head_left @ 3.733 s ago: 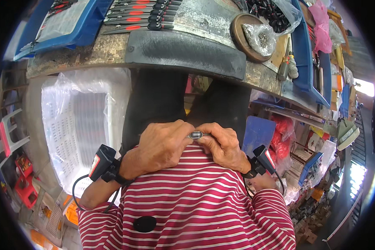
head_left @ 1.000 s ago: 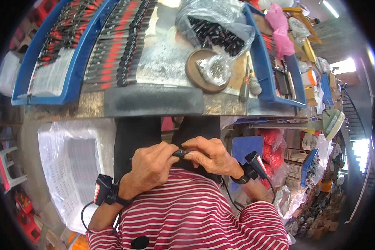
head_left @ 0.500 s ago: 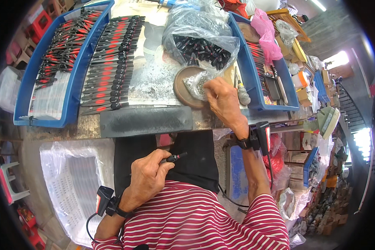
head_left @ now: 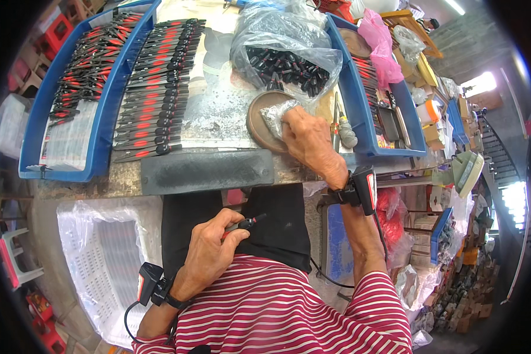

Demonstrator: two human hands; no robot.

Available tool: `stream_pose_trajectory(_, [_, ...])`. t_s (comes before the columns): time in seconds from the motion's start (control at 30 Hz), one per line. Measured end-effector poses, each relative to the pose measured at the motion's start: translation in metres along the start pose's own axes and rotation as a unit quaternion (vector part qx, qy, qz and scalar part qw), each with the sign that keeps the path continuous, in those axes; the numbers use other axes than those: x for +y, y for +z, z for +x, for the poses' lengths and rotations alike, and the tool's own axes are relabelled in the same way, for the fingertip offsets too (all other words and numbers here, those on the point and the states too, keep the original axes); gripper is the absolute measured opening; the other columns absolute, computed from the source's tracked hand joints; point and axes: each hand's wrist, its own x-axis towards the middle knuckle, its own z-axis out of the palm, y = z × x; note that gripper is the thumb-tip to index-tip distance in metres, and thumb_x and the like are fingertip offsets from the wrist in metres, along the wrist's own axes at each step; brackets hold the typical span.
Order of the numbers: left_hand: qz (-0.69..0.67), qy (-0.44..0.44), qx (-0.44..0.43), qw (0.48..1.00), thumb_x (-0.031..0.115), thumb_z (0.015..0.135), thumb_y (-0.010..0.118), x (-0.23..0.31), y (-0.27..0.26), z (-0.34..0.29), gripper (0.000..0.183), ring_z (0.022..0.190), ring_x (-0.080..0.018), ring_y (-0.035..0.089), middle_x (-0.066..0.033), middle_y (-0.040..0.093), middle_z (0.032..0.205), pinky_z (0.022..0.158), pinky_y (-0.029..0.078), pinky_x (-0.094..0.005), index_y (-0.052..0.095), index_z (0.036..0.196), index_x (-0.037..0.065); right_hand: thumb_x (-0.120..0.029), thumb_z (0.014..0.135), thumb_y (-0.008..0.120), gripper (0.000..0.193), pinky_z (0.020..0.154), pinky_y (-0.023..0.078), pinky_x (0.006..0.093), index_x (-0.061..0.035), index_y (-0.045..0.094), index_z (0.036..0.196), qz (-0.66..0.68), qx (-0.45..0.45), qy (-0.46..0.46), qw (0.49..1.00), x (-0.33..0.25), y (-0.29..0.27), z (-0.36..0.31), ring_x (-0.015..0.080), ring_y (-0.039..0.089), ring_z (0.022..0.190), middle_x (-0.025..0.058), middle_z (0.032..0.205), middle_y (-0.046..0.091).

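Note:
My left hand (head_left: 215, 239) is closed round a slim black-and-red pen-like tool (head_left: 246, 223), held over my lap with its dark tip pointing right. On the workbench, my right hand (head_left: 310, 138) reaches into a small clear plastic bag (head_left: 275, 117) of tiny pieces, which lies in a round brown dish (head_left: 258, 127). Its fingers are bent down at the bag's edge, and the fingertips are hidden. Behind the dish, a large clear bag (head_left: 265, 36) lies with its mouth toward me, full of short black parts (head_left: 292, 69). A row of similar black-and-red tools (head_left: 150, 106) lies at the left.
A blue tray (head_left: 105, 138) of loose black-and-red tools stands far left; another blue tray (head_left: 366, 121) stands right. A screwdriver-like tool (head_left: 336, 127) lies beside my right hand. A dark pad (head_left: 206, 172) lines the bench's front edge. Below left is a white plastic-lined basket (head_left: 94, 248).
My right hand has shifted slightly left and down over the small bag, covering more of it. My left hand stays almost still, holding the tool.

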Motion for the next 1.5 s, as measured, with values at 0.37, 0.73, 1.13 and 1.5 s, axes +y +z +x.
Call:
stream_pose_trajectory(0.37, [-0.061, -0.039, -0.023, 0.997, 0.001, 0.085, 0.052, 0.002, -0.002, 0.003, 0.019, 0.061, -0.0090, 0.050, -0.0064, 0.061, 0.073, 0.057, 0.042, -0.0236, 0.056, 0.102, -0.005, -0.006, 0.080, 0.056, 0.007, 0.060, 0.043, 0.0436, -0.0017, 0.050, 0.080, 0.127, 0.033, 0.036, 0.991, -0.003, -0.007, -0.006, 0.0354, 0.057, 0.068, 0.0161, 0.075, 0.054])
stream_pose_trajectory(0.73, [-0.194, -0.096, -0.035, 0.976, 0.003, 0.088, 0.050, 0.002, 0.000, 0.008, 0.016, 0.060, -0.0061, 0.047, -0.0044, 0.059, 0.075, 0.055, 0.040, -0.0204, 0.051, 0.103, -0.003, -0.004, 0.087, 0.053, 0.006, 0.057, 0.043, 0.0349, 0.0007, 0.056, 0.086, 0.165, 0.045, 0.055, 0.984, -0.003, -0.012, -0.008, 0.0251, 0.057, 0.062, 0.0140, 0.069, 0.056])
stream_pose_trajectory(1.13, [-0.286, -0.123, 0.006, 0.950, 0.001, 0.089, 0.048, 0.008, 0.000, 0.008, 0.011, 0.056, -0.0057, 0.046, -0.0063, 0.059, 0.071, 0.052, 0.040, -0.0203, 0.047, 0.099, -0.003, -0.006, 0.087, 0.056, 0.011, 0.051, 0.035, 0.0211, 0.0025, 0.058, 0.080, 0.460, -0.071, 0.237, 0.853, -0.053, -0.040, -0.041, 0.0029, 0.043, 0.058, -0.0036, 0.064, 0.050])
stream_pose_trajectory(1.5, [-0.293, -0.188, 0.006, 0.938, 0.001, 0.087, 0.050, -0.004, -0.001, 0.008, 0.013, 0.053, -0.0064, 0.049, -0.0073, 0.060, 0.069, 0.048, 0.040, -0.0201, 0.048, 0.098, -0.005, -0.008, 0.086, 0.059, 0.010, 0.049, 0.034, 0.0203, 0.0011, 0.060, 0.082, 0.520, -0.132, 0.260, 0.802, -0.103, -0.017, -0.078, 0.0017, 0.041, 0.057, -0.0039, 0.065, 0.052])
